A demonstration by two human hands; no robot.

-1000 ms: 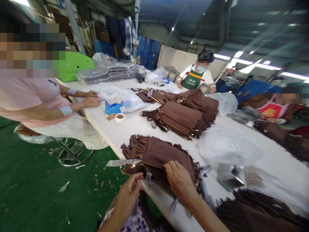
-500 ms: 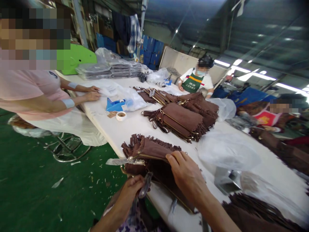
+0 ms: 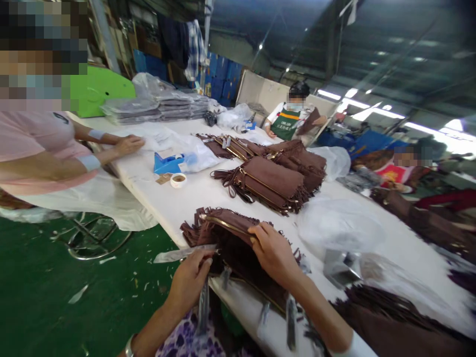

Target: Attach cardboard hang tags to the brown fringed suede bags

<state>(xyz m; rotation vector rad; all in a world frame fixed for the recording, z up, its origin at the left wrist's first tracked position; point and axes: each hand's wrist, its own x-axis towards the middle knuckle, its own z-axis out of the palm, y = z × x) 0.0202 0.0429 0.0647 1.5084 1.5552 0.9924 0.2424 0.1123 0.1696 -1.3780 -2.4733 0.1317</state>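
The fringed bag [image 3: 232, 216] lies at the near edge of the desk [image 3: 163, 206], its gold-edged mouth gaping toward the wearer. The right grip [image 3: 274, 254] pinches the bag's upper rim and holds it raised; the left grip [image 3: 190, 277] has its fingers drawn together at the bag's left corner, though what they clasp I cannot tell. In front of the bag, plastic-wrapped strips [image 3: 291, 325] hang. Beyond the bag to the left, bare desk runs up to the tape roll [image 3: 178, 185]; straight beyond, a bare band separates it from the piled bags [image 3: 269, 176]. Crumpled plastic [image 3: 338, 223] narrows the room on the bag's right.
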